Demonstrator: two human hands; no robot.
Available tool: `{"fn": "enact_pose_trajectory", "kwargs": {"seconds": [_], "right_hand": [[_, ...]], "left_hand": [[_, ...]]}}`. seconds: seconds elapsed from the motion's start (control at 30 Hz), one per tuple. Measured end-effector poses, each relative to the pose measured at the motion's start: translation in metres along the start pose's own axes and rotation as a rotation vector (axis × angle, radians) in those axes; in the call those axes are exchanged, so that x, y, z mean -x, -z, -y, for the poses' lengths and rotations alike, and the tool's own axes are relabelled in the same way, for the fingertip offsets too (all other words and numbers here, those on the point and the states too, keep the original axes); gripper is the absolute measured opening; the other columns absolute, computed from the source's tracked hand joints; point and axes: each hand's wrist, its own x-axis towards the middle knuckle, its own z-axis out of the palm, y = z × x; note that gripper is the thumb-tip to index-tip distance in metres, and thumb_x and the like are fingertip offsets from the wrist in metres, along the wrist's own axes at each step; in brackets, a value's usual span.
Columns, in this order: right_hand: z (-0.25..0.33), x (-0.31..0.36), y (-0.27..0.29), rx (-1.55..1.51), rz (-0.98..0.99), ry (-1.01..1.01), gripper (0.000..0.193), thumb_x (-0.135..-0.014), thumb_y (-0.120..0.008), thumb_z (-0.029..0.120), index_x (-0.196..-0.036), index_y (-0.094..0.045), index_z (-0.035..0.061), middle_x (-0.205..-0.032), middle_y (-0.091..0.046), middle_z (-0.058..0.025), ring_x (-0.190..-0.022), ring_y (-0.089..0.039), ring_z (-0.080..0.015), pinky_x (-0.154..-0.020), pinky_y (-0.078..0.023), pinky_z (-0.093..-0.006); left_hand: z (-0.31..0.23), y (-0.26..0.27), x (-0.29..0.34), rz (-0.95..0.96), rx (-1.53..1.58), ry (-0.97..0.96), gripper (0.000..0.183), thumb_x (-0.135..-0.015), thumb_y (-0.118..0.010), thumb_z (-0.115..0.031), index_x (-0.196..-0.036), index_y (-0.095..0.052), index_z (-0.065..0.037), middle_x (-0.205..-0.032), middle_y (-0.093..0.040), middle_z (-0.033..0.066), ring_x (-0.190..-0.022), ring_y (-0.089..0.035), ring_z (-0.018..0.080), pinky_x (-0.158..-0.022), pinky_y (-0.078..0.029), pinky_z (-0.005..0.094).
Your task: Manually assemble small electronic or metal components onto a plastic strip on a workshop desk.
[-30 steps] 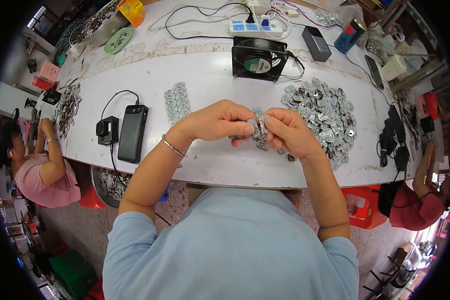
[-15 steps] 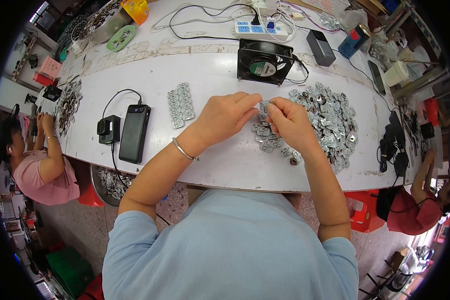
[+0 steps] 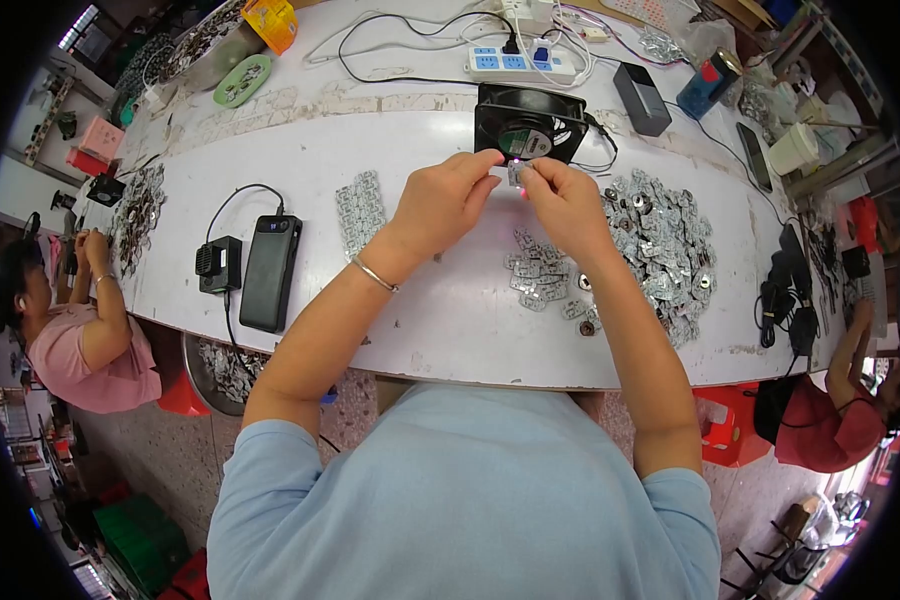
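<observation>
A small shiny metal piece (image 3: pixel 516 173) is sitting up off the white table (image 3: pixel 440 330), pinched between both hands. The left hand (image 3: pixel 448 200) and right hand (image 3: pixel 562 200) are closing fingertips on it from opposite sides, near the black fan (image 3: pixel 528 122).

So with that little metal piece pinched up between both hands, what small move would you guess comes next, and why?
Probably lowering it onto the neat row of plates. Both the left hand and right hand hold one small metal piece above the white table, with a loose pile lying to the right.
</observation>
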Motion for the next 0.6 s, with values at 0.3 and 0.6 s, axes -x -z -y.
{"fn": "enact_pose_trajectory", "kwargs": {"seconds": [0.3, 0.6], "right_hand": [[0.003, -0.002, -0.003, -0.158, 0.060, -0.145, 0.027, -0.092, -0.057, 0.023, -0.085, -0.065, -0.0010, -0.067, -0.061, -0.0033, -0.059, -0.050, -0.0096, -0.055, -0.040, -0.0285], [0.002, 0.027, 0.017, -0.223, 0.041, -0.289, 0.026, -0.092, -0.057, 0.022, -0.083, -0.066, -0.0014, -0.070, -0.062, -0.0040, -0.060, -0.052, -0.0100, -0.055, -0.043, -0.0292]], "left_hand": [[-0.011, 0.001, 0.004, -0.010, -0.001, 0.034, 0.020, -0.084, -0.068, -0.012, -0.102, -0.062, -0.006, -0.087, -0.067, 0.0099, -0.069, -0.066, 0.0267, -0.058, -0.052, 0.0328], [-0.034, -0.012, 0.014, 0.033, 0.143, 0.117, 0.018, -0.083, -0.069, -0.005, -0.101, -0.064, -0.002, -0.090, -0.069, 0.0131, -0.067, -0.066, 0.0232, -0.060, -0.052, 0.0292]]}}
